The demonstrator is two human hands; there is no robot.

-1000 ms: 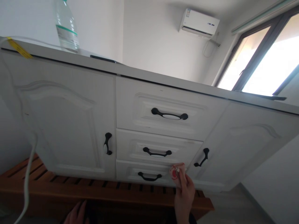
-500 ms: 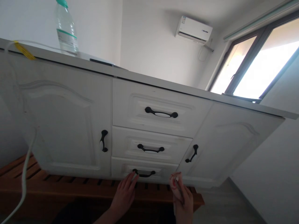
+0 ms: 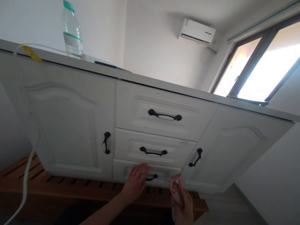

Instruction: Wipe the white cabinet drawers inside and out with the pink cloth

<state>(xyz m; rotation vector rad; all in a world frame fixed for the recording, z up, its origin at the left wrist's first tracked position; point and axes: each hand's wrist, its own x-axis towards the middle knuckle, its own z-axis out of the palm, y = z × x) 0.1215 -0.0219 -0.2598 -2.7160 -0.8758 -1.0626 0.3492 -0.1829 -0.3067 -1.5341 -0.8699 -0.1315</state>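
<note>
My left hand (image 3: 136, 183) lies at the front of the bottom drawer (image 3: 122, 168), its fingers extended over the left part of the black handle (image 3: 153, 177). Nothing shows in that hand. To its right, my right hand (image 3: 183, 203) is closed around a pale cloth with red marks (image 3: 172, 185), near the bottom drawer's right edge. A thin dark item also shows among those fingers, too unclear to name. Above, the middle drawer (image 3: 126, 144) and top drawer (image 3: 127, 106) are closed, each with a black handle.
Cabinet doors (image 3: 65, 125) flank the drawers. A plastic bottle (image 3: 73, 34) with a green cap stands on the countertop (image 3: 164, 84). A white cable (image 3: 27, 175) with a yellow tag hangs at the left. Below is a slatted wooden bench (image 3: 70, 189).
My left hand has moved up and to the right, from the handle's left end to over its left part. My right hand still holds the cloth. The view has shifted slightly.
</note>
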